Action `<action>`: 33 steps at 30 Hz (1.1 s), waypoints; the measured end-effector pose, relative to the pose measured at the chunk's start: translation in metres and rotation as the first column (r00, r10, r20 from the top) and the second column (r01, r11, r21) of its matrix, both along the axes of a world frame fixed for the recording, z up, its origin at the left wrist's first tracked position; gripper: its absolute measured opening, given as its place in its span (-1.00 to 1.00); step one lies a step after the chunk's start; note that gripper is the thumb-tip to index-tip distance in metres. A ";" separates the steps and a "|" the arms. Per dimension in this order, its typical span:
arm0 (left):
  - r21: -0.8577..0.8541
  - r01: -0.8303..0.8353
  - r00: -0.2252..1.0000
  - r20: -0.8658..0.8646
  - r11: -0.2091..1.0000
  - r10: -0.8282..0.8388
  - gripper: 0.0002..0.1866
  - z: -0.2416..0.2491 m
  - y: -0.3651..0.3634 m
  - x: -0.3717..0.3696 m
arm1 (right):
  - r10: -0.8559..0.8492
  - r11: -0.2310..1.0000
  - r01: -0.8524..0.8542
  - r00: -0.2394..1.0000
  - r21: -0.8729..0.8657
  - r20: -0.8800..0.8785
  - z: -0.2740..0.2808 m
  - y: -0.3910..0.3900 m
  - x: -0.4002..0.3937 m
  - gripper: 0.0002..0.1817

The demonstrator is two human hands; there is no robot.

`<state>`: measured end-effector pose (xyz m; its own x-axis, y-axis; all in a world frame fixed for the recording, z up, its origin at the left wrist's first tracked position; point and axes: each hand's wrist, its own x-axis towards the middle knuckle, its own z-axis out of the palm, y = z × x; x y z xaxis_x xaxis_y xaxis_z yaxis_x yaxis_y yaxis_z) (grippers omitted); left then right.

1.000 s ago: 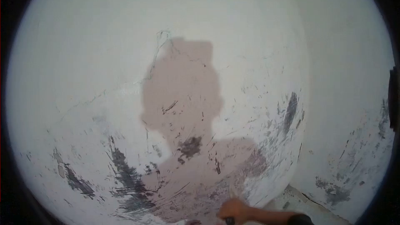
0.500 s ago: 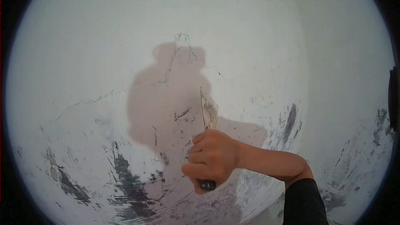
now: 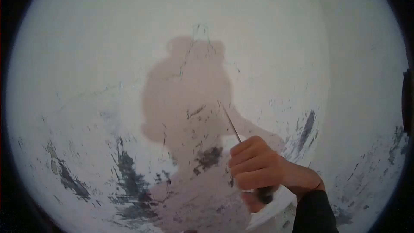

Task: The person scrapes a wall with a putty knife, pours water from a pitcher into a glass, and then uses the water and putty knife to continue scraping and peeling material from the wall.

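My right hand (image 3: pixel 258 164) is closed around the dark handle of a scraper (image 3: pixel 232 123), at the lower right of the view. The thin blade points up and to the left and is seen almost edge-on against the white wall (image 3: pixel 267 26). Whether its tip touches the wall I cannot tell. Dark scuffs and scraped patches (image 3: pixel 210 157) mark the wall left of the hand, and a thin crack runs across it higher up. My left hand does not show.
A shadow (image 3: pixel 185 90) of a head and arm falls on the middle of the wall. More dark patches (image 3: pixel 129 174) spread along its lower part. At the right edge is a dark object (image 3: pixel 406 103) that I cannot make out.
My right hand has moved right, and the scraper has turned from showing its flat blade to edge-on, leaning left. The view has shifted slightly, and a dark patch left of the hand is now uncovered.
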<state>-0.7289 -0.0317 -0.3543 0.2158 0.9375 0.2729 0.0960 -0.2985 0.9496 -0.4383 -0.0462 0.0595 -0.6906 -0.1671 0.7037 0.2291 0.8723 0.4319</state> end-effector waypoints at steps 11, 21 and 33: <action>0.693 0.267 0.949 -0.310 0.670 -0.057 -0.39 0.233 -0.027 0.116 | -0.068 0.435 -0.673 0.638 -0.598 -0.767 -0.151 -0.037 0.007 -0.19; 0.294 0.540 0.841 -0.137 0.789 -0.524 -0.66 0.187 -0.019 0.123 | -0.167 0.307 -0.933 0.140 -0.187 -0.976 -0.151 -0.112 0.015 0.16; -0.158 0.932 0.360 0.511 0.326 -0.780 -0.38 0.155 0.000 0.104 | -0.322 0.505 -0.760 0.274 -0.410 -0.906 -0.230 -0.141 0.015 0.09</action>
<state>-0.6246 -0.0319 -0.1997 0.9397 0.2826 0.1924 -0.2846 0.3345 0.8984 -0.4229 -0.1871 -0.1706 0.3527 0.7015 0.6193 -0.3449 0.7127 -0.6108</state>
